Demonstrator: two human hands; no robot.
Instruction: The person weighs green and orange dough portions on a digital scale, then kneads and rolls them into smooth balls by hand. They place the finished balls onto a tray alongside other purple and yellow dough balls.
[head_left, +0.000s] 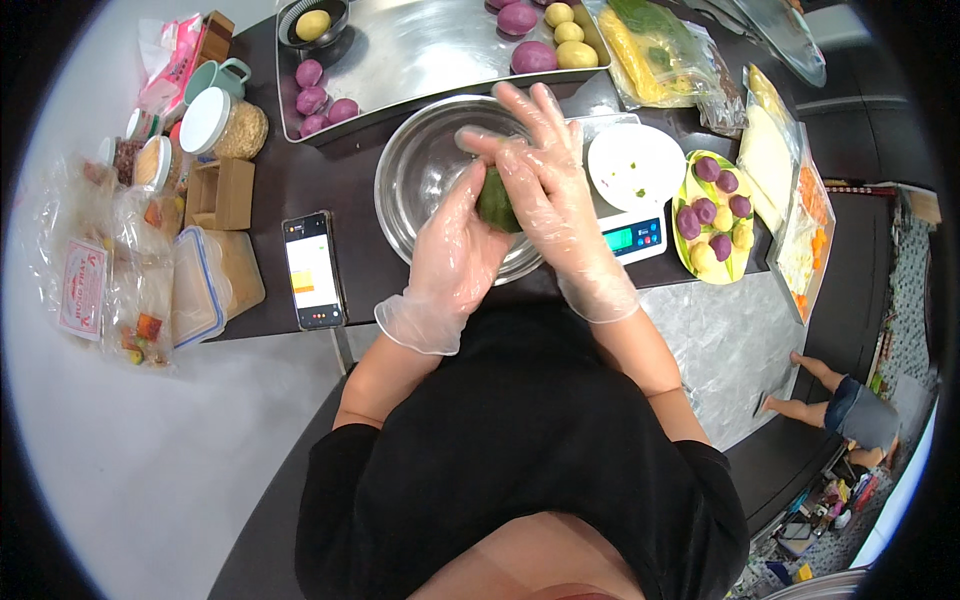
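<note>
Both my hands wear clear plastic gloves and press together around a dark green dough ball (497,203). My left hand (455,262) cups it from below and the left. My right hand (545,185) lies over it with fingers stretched out. The ball is held above a steel mixing bowl (415,165), which stands on a white kitchen scale (632,238).
A steel tray (430,45) at the back holds purple and yellow dough balls. A green plate (712,215) with more balls and a white lid (635,165) lie at the right. A phone (313,270), plastic box (200,285), jars and bags stand at the left.
</note>
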